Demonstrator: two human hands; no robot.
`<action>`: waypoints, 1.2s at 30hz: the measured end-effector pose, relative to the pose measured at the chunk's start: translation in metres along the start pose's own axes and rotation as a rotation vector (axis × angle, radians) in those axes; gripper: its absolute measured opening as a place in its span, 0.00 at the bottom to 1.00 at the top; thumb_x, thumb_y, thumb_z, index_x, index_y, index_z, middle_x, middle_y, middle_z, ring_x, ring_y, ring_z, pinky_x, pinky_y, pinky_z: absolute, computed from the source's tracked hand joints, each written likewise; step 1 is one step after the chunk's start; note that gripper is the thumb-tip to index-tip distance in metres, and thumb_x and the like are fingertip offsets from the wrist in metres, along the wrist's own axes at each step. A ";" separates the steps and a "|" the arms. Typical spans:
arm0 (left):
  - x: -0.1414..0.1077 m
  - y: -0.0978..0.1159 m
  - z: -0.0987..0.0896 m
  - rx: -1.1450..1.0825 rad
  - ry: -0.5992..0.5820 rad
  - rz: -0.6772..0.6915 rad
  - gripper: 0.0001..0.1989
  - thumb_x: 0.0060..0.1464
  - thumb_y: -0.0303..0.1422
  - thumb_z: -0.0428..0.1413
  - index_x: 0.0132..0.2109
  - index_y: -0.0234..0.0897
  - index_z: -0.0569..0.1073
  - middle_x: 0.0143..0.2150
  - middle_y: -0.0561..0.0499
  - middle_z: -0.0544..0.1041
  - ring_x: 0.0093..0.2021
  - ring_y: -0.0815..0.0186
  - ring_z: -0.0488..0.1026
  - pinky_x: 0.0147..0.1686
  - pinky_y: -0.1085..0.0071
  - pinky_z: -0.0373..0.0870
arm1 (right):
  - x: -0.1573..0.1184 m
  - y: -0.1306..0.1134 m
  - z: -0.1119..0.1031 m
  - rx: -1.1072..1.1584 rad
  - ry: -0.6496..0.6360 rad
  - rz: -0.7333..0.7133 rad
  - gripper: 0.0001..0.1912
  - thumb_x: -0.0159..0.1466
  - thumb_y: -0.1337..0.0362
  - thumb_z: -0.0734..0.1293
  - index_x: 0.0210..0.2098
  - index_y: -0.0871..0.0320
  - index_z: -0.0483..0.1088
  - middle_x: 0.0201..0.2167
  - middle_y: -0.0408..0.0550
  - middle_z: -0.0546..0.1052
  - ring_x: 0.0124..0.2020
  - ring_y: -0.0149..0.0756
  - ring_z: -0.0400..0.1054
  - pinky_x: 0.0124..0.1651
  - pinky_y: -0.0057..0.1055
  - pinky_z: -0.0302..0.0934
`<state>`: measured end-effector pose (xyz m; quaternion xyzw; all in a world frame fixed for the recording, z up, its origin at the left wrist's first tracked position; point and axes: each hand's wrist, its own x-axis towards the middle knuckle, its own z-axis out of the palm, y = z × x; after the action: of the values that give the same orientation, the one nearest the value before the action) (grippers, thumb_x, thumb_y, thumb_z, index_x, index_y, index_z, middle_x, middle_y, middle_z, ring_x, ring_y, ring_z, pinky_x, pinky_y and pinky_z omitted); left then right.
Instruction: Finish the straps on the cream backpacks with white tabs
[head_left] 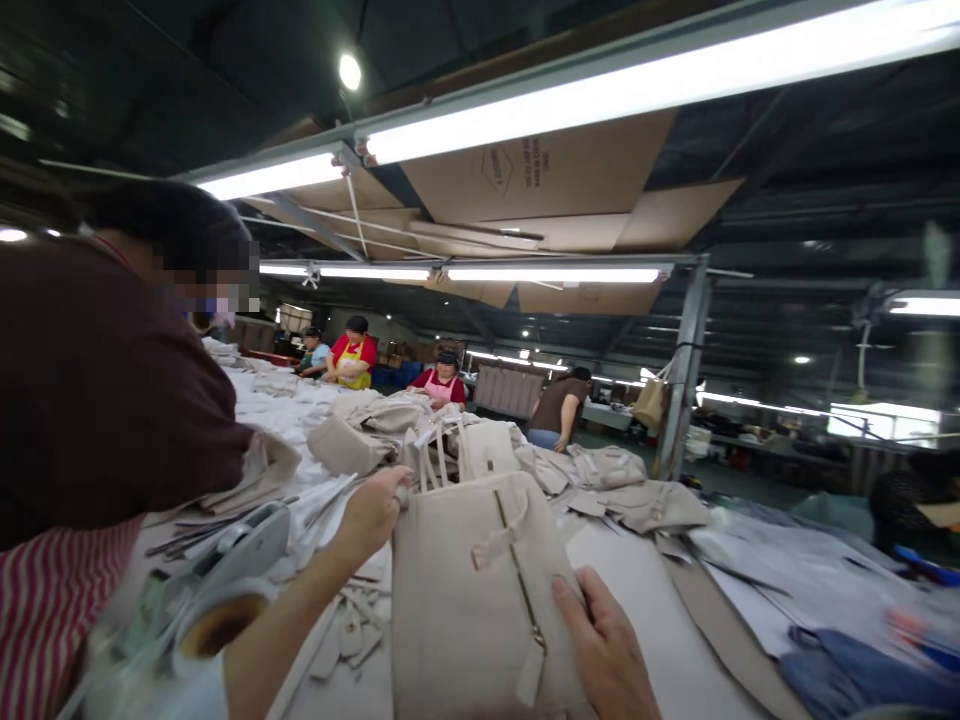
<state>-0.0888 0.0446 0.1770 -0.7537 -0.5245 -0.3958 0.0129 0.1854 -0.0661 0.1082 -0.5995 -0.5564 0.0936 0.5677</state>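
A beige bag (450,600) with a slanting zip (517,570) and a hanging tag (531,676) stands upright in front of me. My left hand (379,515) is closed at its upper left corner, fingers pinched by the edge. My right hand (604,640) grips the bag's lower right side, thumb on the front and the other fingers behind. Thin straps (441,455) rise behind the bag's top edge. Just beyond it lies a heap of similar beige bags (375,425).
A tape dispenser (247,560) with a tape roll (225,625) stands left. Loose beige straps (349,630) lie beside the bag. A co-worker (112,380) leans in close at left. Plastic sheeting (780,560) and blue cloth (862,670) lie right. A metal post (684,370) rises behind.
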 end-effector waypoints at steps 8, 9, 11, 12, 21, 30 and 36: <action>-0.029 0.065 0.013 0.372 -0.161 0.244 0.17 0.53 0.17 0.43 0.41 0.29 0.75 0.40 0.36 0.76 0.44 0.53 0.73 0.45 0.57 0.66 | -0.046 0.034 0.024 0.012 0.109 0.246 0.19 0.64 0.46 0.53 0.25 0.51 0.58 0.22 0.42 0.69 0.27 0.38 0.64 0.30 0.31 0.62; -0.043 0.067 0.029 0.397 -0.226 0.311 0.18 0.52 0.16 0.44 0.41 0.28 0.75 0.41 0.35 0.76 0.44 0.52 0.73 0.45 0.58 0.67 | -0.051 0.047 0.029 -0.019 0.106 0.277 0.18 0.63 0.47 0.53 0.25 0.51 0.57 0.23 0.43 0.70 0.29 0.39 0.65 0.31 0.32 0.63; -0.070 0.060 0.066 0.414 -0.394 0.347 0.21 0.50 0.14 0.42 0.43 0.26 0.76 0.42 0.33 0.76 0.44 0.51 0.73 0.42 0.58 0.69 | -0.061 0.073 0.035 -0.087 0.070 0.314 0.16 0.62 0.48 0.54 0.25 0.51 0.58 0.24 0.45 0.72 0.31 0.41 0.67 0.34 0.34 0.64; -0.083 0.054 0.084 0.416 -0.454 0.311 0.23 0.49 0.13 0.41 0.46 0.25 0.75 0.43 0.33 0.77 0.44 0.52 0.74 0.42 0.59 0.70 | -0.065 0.084 0.037 -0.117 0.042 0.315 0.15 0.61 0.48 0.54 0.25 0.51 0.58 0.25 0.46 0.73 0.32 0.42 0.68 0.36 0.35 0.65; -0.104 0.013 0.098 -0.213 -0.483 0.047 0.21 0.57 0.24 0.44 0.57 0.35 0.66 0.57 0.38 0.71 0.57 0.59 0.70 0.53 0.65 0.66 | -0.060 0.104 0.024 -0.268 -0.213 0.277 0.13 0.57 0.51 0.55 0.26 0.52 0.61 0.26 0.49 0.74 0.32 0.44 0.71 0.36 0.36 0.64; -0.068 0.006 0.100 -0.617 -0.360 -0.524 0.07 0.52 0.36 0.53 0.34 0.37 0.65 0.22 0.54 0.72 0.24 0.66 0.72 0.22 0.74 0.64 | -0.063 0.098 0.015 -0.467 -0.222 -0.110 0.34 0.55 0.76 0.55 0.60 0.55 0.64 0.57 0.53 0.70 0.57 0.43 0.65 0.61 0.38 0.58; -0.079 0.010 0.123 -0.661 -0.413 -0.414 0.17 0.42 0.47 0.57 0.24 0.40 0.63 0.16 0.58 0.66 0.23 0.63 0.71 0.21 0.73 0.64 | -0.083 0.069 0.021 -0.712 -0.343 -0.015 0.37 0.54 0.83 0.54 0.62 0.63 0.63 0.61 0.62 0.67 0.60 0.49 0.63 0.57 0.44 0.62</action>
<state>-0.0202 0.0318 0.0485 -0.6597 -0.5014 -0.3774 -0.4136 0.1785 -0.1002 0.0043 -0.7305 -0.6452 -0.0110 0.2237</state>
